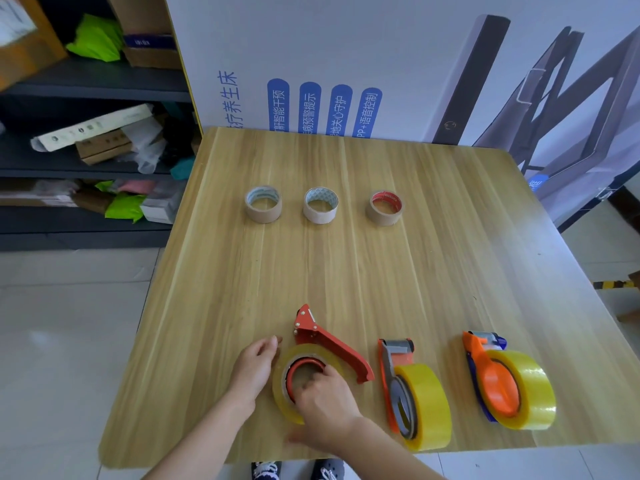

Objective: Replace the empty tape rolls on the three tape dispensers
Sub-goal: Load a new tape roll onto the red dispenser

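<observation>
Roll [281, 393] lies flat on the red dispenser [341, 353] at the bench's [346, 265] near edge; right grip [325, 398] curls fingers into its core; left grip [256, 365], fingers straight, rests against its side; likely light, stiff, slick-faced; hold by the core

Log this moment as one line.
left hand: touches tape roll; right hand: grips roll on red dispenser; grey dispenser, orange dispenser: loaded; empty cores: aside

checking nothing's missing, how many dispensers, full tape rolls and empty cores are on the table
tape dispensers: 3
full tape rolls: 3
empty cores: 3
total: 9
</observation>
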A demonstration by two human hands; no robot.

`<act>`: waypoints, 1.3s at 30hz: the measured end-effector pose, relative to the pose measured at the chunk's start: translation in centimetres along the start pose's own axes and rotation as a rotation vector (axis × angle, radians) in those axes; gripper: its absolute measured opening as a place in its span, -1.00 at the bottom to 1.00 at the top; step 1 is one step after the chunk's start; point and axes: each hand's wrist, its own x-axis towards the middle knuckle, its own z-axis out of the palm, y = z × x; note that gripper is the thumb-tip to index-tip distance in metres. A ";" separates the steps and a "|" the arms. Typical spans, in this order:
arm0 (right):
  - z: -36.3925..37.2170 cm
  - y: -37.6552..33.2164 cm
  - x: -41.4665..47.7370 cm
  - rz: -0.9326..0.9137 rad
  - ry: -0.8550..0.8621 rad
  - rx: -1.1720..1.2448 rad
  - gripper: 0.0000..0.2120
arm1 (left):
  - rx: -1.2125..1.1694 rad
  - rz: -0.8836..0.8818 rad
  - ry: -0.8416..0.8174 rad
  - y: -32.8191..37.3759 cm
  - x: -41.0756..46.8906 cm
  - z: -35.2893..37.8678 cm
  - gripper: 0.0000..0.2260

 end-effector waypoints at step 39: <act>-17.6 -3.3 -2.8 0.078 0.973 0.954 -0.68 | -0.594 0.772 -0.058 20.2 -10.6 -6.9 -0.83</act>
